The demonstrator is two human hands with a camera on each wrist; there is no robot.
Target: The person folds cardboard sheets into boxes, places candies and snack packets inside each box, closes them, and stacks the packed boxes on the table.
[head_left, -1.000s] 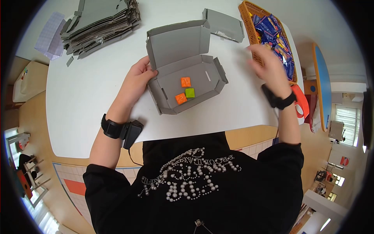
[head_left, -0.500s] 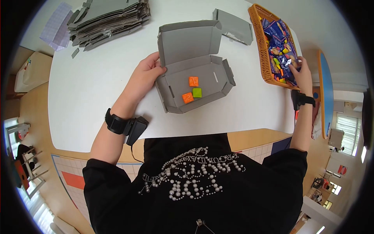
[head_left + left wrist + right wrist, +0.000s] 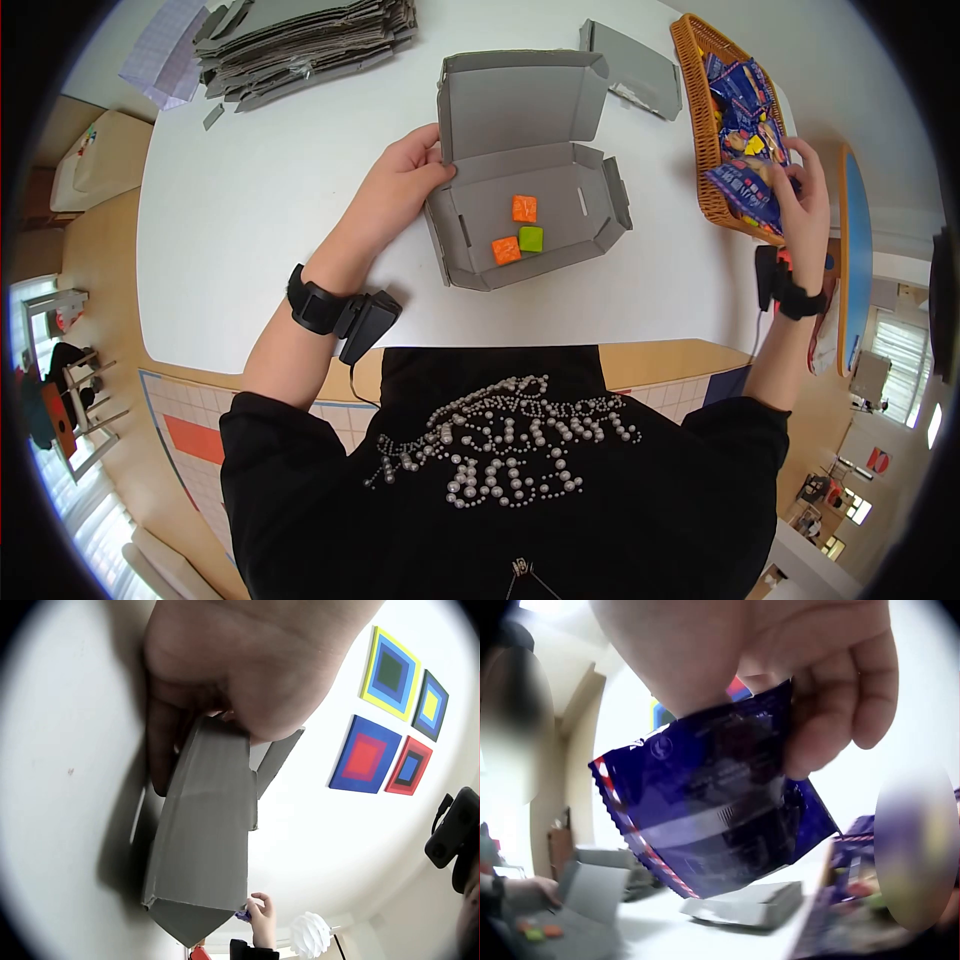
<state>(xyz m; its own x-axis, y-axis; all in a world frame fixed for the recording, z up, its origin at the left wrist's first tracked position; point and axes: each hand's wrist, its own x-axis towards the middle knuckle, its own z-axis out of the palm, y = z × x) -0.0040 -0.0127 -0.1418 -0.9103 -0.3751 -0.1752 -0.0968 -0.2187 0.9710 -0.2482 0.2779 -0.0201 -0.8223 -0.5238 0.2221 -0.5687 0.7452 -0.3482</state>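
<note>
My left hand point(image 3: 405, 185) holds the left side of a grey cardboard box point(image 3: 475, 185), thumb over its edge. The box's lid stands up at the back. Inside lie two orange cubes point(image 3: 524, 208) and one green cube point(image 3: 531, 239), near the middle and front. At the right, my right hand point(image 3: 803, 195) pinches a dark blue snack packet point(image 3: 745, 188) by its edge, over the front part of a wicker basket point(image 3: 708, 165). In the right wrist view the packet point(image 3: 705, 802) hangs from thumb and fingers, its serrated end to the left.
More blue packets point(image 3: 740, 95) fill the basket. Behind the open box lies a closed grey box point(image 3: 640, 70). A stack of flattened grey cardboard point(image 3: 310, 50) stands at the back left, beside a pale checked paper bag point(image 3: 165, 55) and a small grey scrap point(image 3: 213, 117).
My right hand has moved right from beside the basket, reached in among the packets and lifted one. My left hand still holds the box, and the head view has shifted.
</note>
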